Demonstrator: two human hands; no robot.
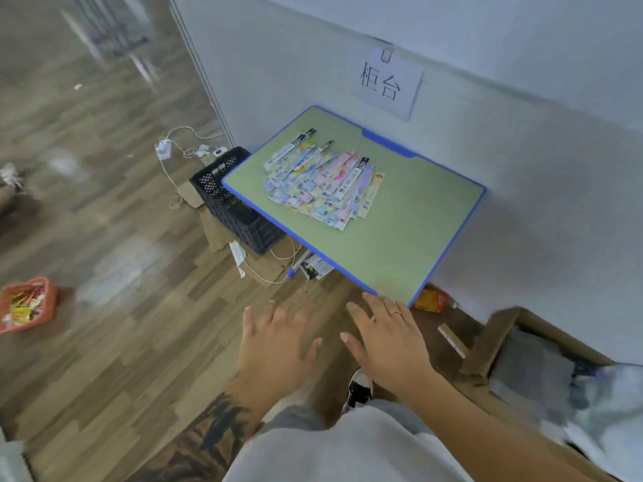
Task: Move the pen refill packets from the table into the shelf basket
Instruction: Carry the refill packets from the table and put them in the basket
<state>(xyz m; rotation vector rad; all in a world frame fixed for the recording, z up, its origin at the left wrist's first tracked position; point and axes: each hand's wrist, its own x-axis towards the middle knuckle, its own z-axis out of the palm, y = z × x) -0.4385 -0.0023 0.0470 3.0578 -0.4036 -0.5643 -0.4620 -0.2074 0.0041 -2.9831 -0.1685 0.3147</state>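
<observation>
Near the middle of the green worktop the pen refill packets lie in one fanned pile, easy to gather; both grips, left hand and right hand, are wide and hold nothing, before its near corner, probably reaching toward them

paper sign on wall (taped), "柜台"

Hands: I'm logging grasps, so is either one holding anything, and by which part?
Nothing is held. The left hand and right hand are open, short of the packets.
</observation>
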